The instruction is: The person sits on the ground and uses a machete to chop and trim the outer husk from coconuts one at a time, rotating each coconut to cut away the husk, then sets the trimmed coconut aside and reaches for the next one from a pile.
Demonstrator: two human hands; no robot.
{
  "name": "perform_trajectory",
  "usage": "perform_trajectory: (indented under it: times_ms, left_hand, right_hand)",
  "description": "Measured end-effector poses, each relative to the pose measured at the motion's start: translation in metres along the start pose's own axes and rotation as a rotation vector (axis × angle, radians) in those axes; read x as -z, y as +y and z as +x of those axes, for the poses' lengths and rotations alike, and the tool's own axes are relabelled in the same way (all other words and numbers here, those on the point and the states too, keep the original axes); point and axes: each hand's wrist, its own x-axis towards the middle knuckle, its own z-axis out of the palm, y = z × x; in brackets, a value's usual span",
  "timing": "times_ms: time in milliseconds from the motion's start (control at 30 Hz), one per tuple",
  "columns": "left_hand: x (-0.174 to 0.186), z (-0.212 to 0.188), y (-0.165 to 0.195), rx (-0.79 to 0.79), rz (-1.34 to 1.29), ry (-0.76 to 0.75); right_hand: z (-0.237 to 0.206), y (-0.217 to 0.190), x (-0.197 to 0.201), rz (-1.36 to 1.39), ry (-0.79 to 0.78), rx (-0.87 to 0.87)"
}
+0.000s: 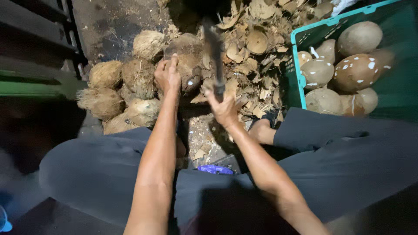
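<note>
8 peeled coconuts (355,72), 1 crate (300,39)

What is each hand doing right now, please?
Left hand: closed on a husked coconut.
Right hand: closed around a blade's handle.
</note>
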Motion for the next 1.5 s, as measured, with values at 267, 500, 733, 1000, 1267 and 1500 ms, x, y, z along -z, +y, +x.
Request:
perform_trajectory:
  times_ms: [267,500,733,1000,1267,1500]
  left_hand:
    - [0.0,-0.002,0.0,0.028,0.053,0.075]
    - [-0.019,-0.02,0.001,-0.172,0.202,0.176]
    - [-0.013,-0.02,0.001,-0.053,0.278,0.072]
    - [-0.013,-0.022,0.0,-0.217,0.256,0.039]
    - [0.028,0.004,-0.008,0.009,0.125,-0.065]
    - [0.031,0.006,-0.017,0.129,0.165,-0.124]
  right_hand:
    - [-0.002,0.0,-0.003,-0.019,0.06,0.371]
    - [0.009,0.009,0.002,-0.302,-0.022,-0.028]
    - [-0.005,-0.016,0.013,-0.132,0.026,0.135]
    - [0.013,0.008,0.005,-0.397,-0.109,-0.336]
    - [0.011,0.013,0.005,-0.231,-0.176,-0.242]
    - [0.008,0.015,-0.006,-0.219,-0.242,-0.191]
